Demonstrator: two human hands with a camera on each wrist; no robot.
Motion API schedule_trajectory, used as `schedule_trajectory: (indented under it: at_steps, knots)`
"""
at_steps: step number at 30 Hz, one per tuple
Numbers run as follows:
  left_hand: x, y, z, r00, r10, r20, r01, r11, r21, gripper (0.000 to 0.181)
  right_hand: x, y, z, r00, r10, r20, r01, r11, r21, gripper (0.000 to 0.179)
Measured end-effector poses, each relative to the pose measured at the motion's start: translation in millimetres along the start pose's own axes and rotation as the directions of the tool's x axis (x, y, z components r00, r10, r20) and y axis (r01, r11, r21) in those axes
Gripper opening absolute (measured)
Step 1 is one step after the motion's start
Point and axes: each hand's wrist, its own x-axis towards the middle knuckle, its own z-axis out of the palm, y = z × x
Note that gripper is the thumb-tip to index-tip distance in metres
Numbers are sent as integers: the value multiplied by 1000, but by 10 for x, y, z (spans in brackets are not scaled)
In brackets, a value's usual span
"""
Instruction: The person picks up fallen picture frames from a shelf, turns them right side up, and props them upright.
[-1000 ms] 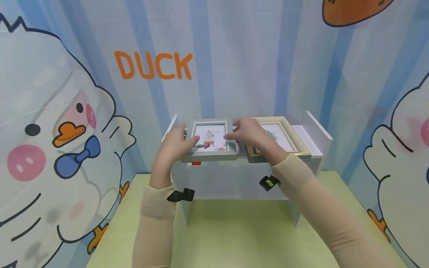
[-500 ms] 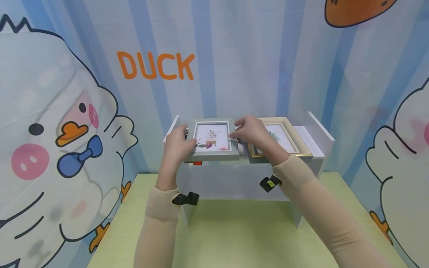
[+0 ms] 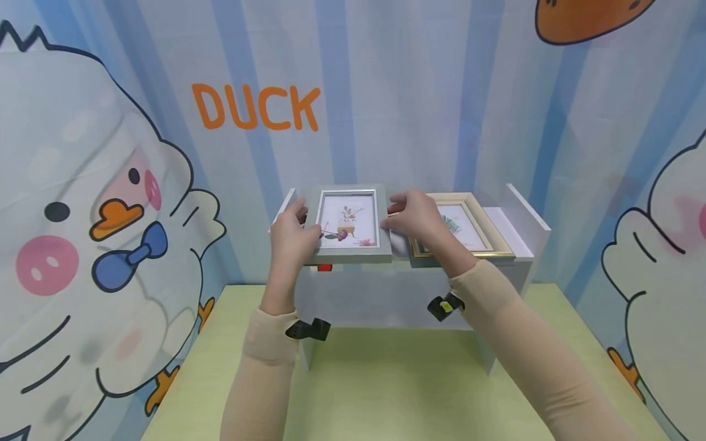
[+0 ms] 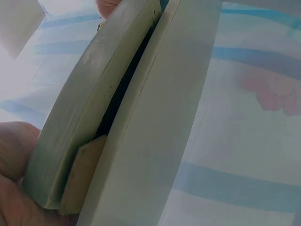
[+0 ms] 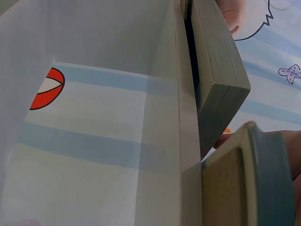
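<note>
A grey picture frame (image 3: 347,223) with a flower print stands tilted, its near edge on the white shelf (image 3: 521,248) and its far edge raised. My left hand (image 3: 293,233) grips its left side and my right hand (image 3: 412,219) grips its right side. In the left wrist view the grey frame's edge (image 4: 87,113) is lifted off the shelf board (image 4: 155,117), with a dark gap between them, and my left hand (image 4: 11,165) is at the lower left. From the right wrist, the grey frame (image 5: 218,70) likewise leans away from the shelf board (image 5: 164,122).
A cream and gold picture frame (image 3: 469,226) lies flat on the shelf just right of the grey one, close to my right wrist. The shelf stands on a green table (image 3: 386,380). A cartoon duck curtain (image 3: 110,184) hangs close behind and at both sides.
The grey frame's far edge has risen, so the frame has gone from nearly flat to tilted towards me. Both hands kept their hold and shifted slightly up with it.
</note>
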Motion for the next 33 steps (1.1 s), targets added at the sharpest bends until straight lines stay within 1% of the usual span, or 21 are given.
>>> schedule_trajectory:
  at_steps: [4, 7, 11, 13, 20, 25, 29, 33]
  knots:
    - [5, 4, 10, 1000, -10, -25, 10, 1000, -17, 60, 6, 20, 3, 1000, -5, -22, 6, 999, 46, 62]
    - [-3, 12, 18, 999, -27, -38, 25, 999, -42, 60, 5, 31, 7, 999, 0, -38, 4, 995, 103, 62]
    - [-4, 27, 22, 999, -25, -48, 20, 995, -98, 58, 4, 19, 1, 998, 15, -54, -3, 976, 216, 63]
    - [1, 35, 21, 998, -13, -54, 6, 993, -121, 57, 7, 9, -5, 998, 22, -53, -8, 967, 253, 64]
    - [20, 69, 11, 998, -5, -57, -5, 984, -176, 59, 21, -2, -15, 998, 32, -48, -17, 956, 294, 60]
    - [22, 93, -10, 998, 6, -57, -17, 979, -203, 60, 25, -15, -21, 998, 28, -64, -3, 935, 353, 61]
    - [50, 106, -37, 998, 20, -61, -33, 975, -218, 60, 24, -38, -30, 998, 16, -68, 12, 921, 390, 62]
    - [70, 131, -85, 997, 31, -68, -46, 973, -228, 59, 12, -69, -36, 997, 2, -73, 31, 896, 442, 62]
